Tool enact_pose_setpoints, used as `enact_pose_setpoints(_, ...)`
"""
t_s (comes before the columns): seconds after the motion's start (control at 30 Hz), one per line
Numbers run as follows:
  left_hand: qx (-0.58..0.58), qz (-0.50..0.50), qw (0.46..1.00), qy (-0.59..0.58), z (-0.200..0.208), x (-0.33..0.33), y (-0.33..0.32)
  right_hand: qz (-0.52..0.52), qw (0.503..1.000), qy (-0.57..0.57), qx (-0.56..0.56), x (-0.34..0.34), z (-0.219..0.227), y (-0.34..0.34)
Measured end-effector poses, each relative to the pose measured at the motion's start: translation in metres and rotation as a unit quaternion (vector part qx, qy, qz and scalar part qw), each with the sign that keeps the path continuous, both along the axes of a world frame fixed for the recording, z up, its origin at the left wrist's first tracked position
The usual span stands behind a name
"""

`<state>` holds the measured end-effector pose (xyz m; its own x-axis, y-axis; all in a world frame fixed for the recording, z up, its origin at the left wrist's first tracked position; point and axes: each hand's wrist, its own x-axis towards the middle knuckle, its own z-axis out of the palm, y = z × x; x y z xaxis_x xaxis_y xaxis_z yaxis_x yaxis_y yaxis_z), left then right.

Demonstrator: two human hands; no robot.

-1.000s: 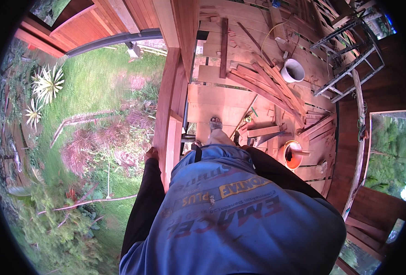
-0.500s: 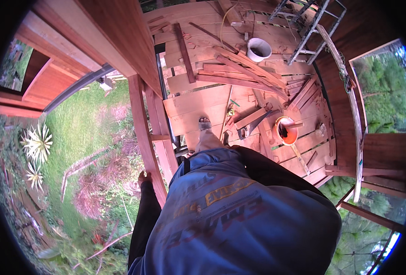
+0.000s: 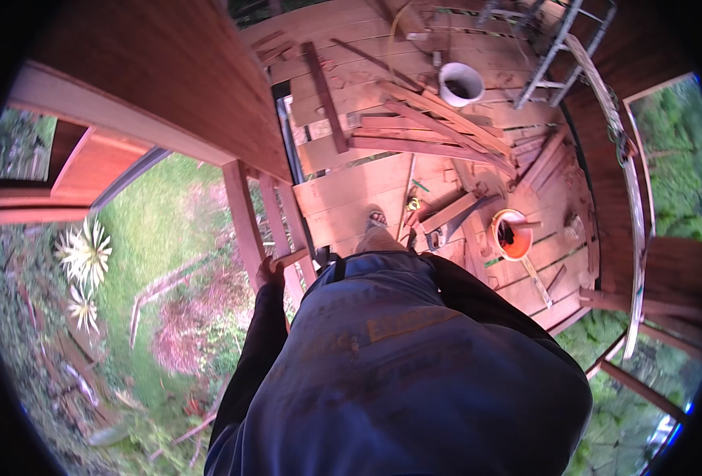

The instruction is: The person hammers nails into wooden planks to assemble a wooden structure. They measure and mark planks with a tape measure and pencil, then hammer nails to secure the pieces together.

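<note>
My left hand [image 3: 270,274] is at the reddish wooden post [image 3: 244,218] on the left, by a short wooden crosspiece [image 3: 291,258]. Its fingers curl against the wood, though part of the grip is hidden. The dark left sleeve reaches up to it beside my blue-grey shirt. My right hand is out of sight; only a dark sleeve [image 3: 478,293] shows on that side, running behind my body. One sandalled foot [image 3: 377,217] stands on the plank floor [image 3: 343,186].
Timber offcuts [image 3: 438,131] lie piled ahead. Near them are a white bucket [image 3: 461,84], an orange bucket [image 3: 511,235] with tools and a yellow tape measure [image 3: 413,204]. A metal ladder [image 3: 561,55] stands far right. Gaps split the floorboards; a garden [image 3: 153,206] lies below left.
My left hand has moved farther up along the post, to the crosspiece. The view has shifted, so the floor and buckets sit a little more to the right and lower.
</note>
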<state>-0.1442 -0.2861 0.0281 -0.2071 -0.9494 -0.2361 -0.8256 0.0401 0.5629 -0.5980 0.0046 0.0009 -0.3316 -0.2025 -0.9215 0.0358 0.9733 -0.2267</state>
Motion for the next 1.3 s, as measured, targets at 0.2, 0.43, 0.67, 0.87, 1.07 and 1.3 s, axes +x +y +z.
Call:
enact_pose_setpoints(0.2, 0.173, -0.061, 0.983, -0.006, 0.012, -0.065, -0.044, -0.007, 0.999, -0.044, -0.014, -0.03, 0.008, -0.063)
enact_pose_setpoints(0.43, 0.24, -0.113, 0.961, -0.077, 0.015, -0.138, -0.05, -0.138, 0.987, -0.08, -0.005, -0.074, 0.014, -0.051)
enact_pose_setpoints(0.67, 0.247, -0.224, 0.931, -0.148, -0.01, -0.165, -0.117, -0.298, 0.948, -0.102, -0.041, -0.068, -0.024, -0.023)
enact_pose_setpoints(0.87, 0.255, -0.411, 0.857, -0.178, -0.016, -0.224, -0.198, -0.411, 0.906, -0.073, -0.076, -0.016, 0.012, -0.023)
enact_pose_setpoints(1.07, 0.241, -0.538, 0.796, -0.135, -0.017, -0.328, -0.25, -0.567, 0.819, -0.091, -0.02, 0.034, 0.016, -0.026)
enact_pose_setpoints(1.3, 0.272, -0.547, 0.784, -0.109, -0.076, -0.373, -0.24, -0.703, 0.694, -0.151, 0.021, 0.056, -0.011, -0.077)
